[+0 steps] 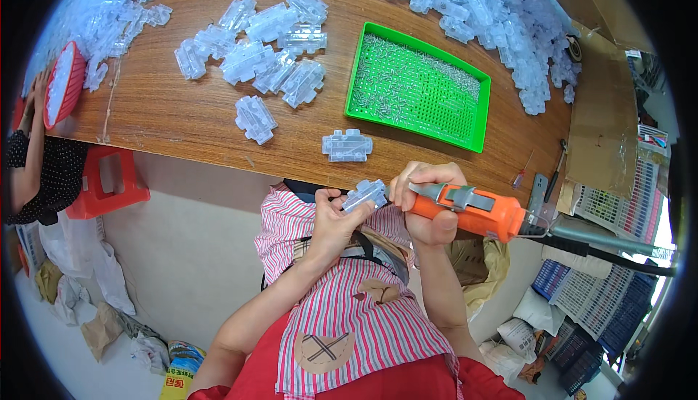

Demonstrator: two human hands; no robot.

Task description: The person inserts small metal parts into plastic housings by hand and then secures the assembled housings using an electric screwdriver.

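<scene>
My left hand (333, 225) pinches a clear plastic housing (365, 195) just off the table's front edge. In my right hand (430, 214) is an orange electric screwdriver (476, 214) with a grey lever, lying nearly level and pointing left. Its front end is at the housing's right side; my fingers hide the bit, so contact cannot be made out. Two similar plastic housings lie near the edge, one (347, 145) straight ahead and another (255, 119) to its left. Beyond them a loose group of housings (247, 60) rests on the wood.
A green tray (486, 113) holds many small screws. Large heaps of clear housings (476, 7) cover the far table (182, 120). At left, another person's hands touch a red basin (67, 87) by a red stool (109, 182). A cable and hose (603, 244) trail right from the screwdriver.
</scene>
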